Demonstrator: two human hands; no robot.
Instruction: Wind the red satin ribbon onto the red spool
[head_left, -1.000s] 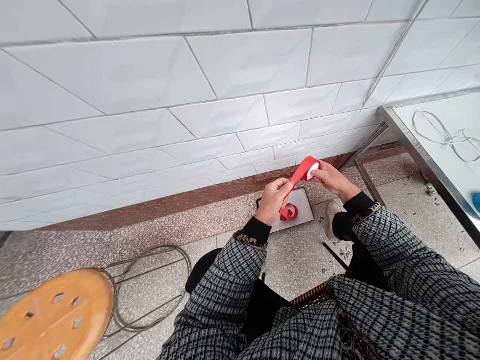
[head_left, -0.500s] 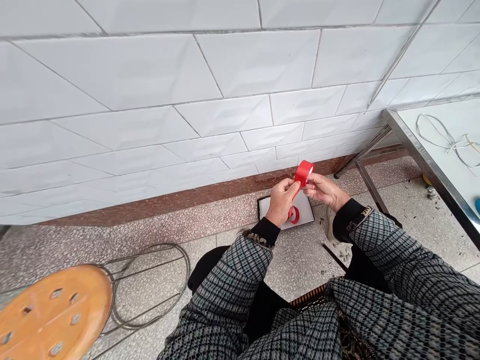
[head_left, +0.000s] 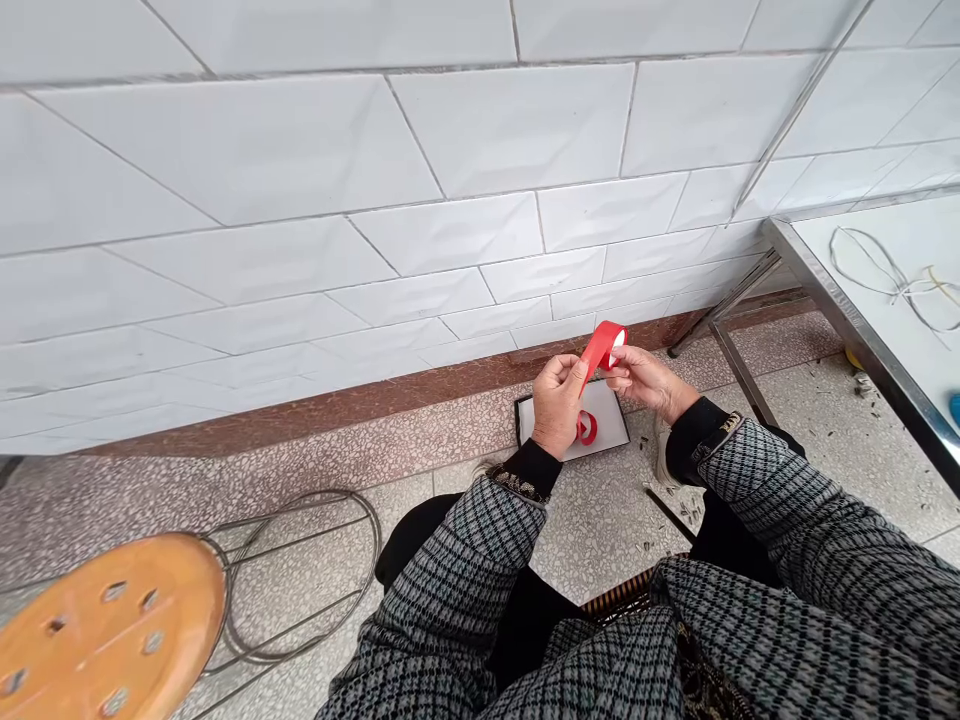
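Note:
My right hand (head_left: 651, 380) grips a roll of red ribbon (head_left: 613, 343) by its side, with fingertips at the white core. Pinched between the thumb and fingers of my left hand (head_left: 559, 405) is the ribbon's unwound strip (head_left: 595, 358), which runs taut from the roll. A curled length of red ribbon (head_left: 588, 429) shows below my left hand, in front of a white box lid or tray (head_left: 613, 428) with a dark rim. Whether that curl hangs free or rests on the white surface, I cannot tell.
To the left stands an orange round stool (head_left: 112, 630) with holes and metal rings. A metal-edged table (head_left: 847, 300) at right carries a loose cable (head_left: 892, 285). White wall tiles (head_left: 517, 130) rise ahead. Dark scraps litter the speckled floor (head_left: 592, 510).
My left hand has shifted slightly left and down from the roll. A longer stretch of ribbon now shows between the hands. The right hand stays nearly in place.

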